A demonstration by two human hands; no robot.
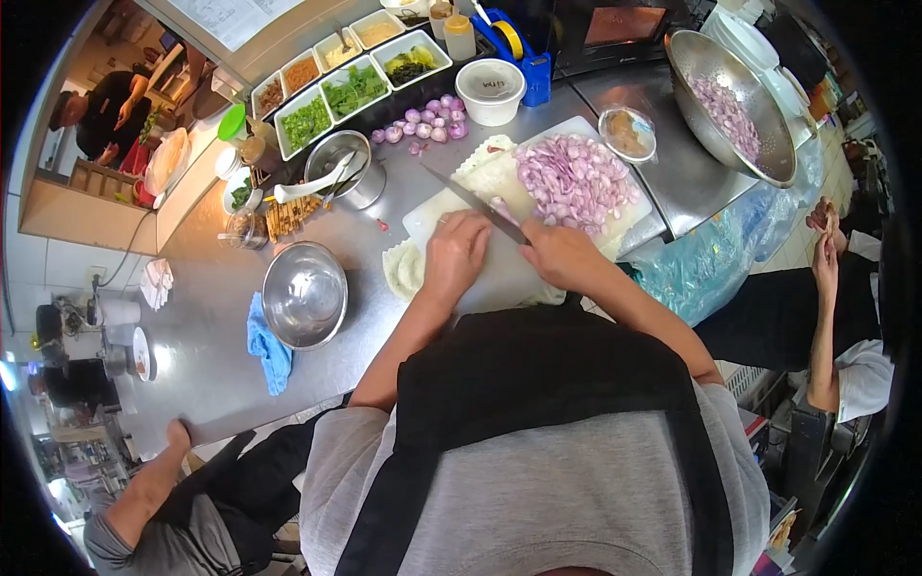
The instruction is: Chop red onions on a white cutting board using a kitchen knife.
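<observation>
A kitchen knife (472, 204) is gripped in my right hand (565, 252), its blade pointing up and left across a white cutting board (497, 284). My left hand (455, 252) is on the board just left of the blade, fingers curled; whether anything is under the fingertips is hidden. A cut shallot piece (503, 209) lies against the blade's right side. Farther right on the board sits a heap of sliced shallots (573, 180). Whole peeled shallots (425, 124) lie on the steel counter beyond. A pale cloth (403, 268) shows from under the board.
An empty steel bowl (305, 295) stands left beside a blue cloth (268, 345). A steel pot (346, 169) holds utensils. A colander (731, 108) with chopped shallots is at right. Herb containers (353, 90) line the back. Co-workers' arms (825, 288) appear at right and lower left.
</observation>
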